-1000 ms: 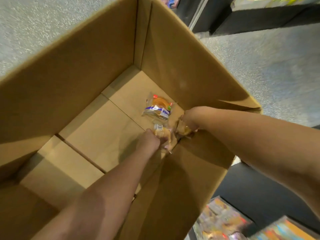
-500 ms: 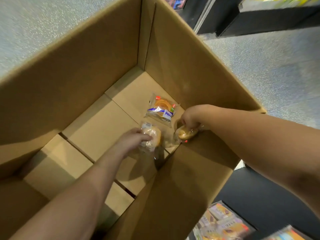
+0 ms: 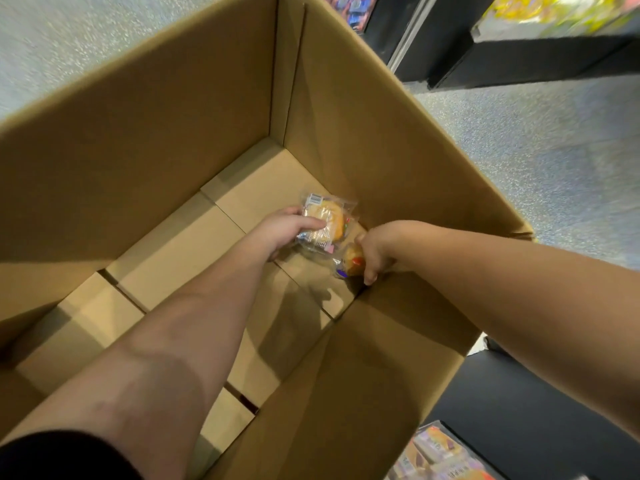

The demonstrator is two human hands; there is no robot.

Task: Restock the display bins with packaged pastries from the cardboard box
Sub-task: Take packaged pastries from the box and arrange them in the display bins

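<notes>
A large open cardboard box (image 3: 166,133) fills the view, and both my arms reach down into it. My left hand (image 3: 280,230) grips a clear-wrapped round pastry (image 3: 325,218) just above the box floor. Coloured edges of another packet (image 3: 347,226) peek out from under it; whether that one lies on the floor or is held too, I cannot tell. My right hand (image 3: 375,249) grips a second small wrapped pastry (image 3: 351,263) close to the box's right wall. The rest of the box floor is bare cardboard flaps.
A display bin (image 3: 440,455) holding packaged pastries sits at the bottom right, beside the box. Dark shelving (image 3: 519,53) with colourful goods stands at the top right. Speckled grey floor (image 3: 554,161) surrounds the box.
My left hand has carried its pastry up and to the right, over the packet that lay on the box floor. My right hand keeps its pastry and has barely shifted.
</notes>
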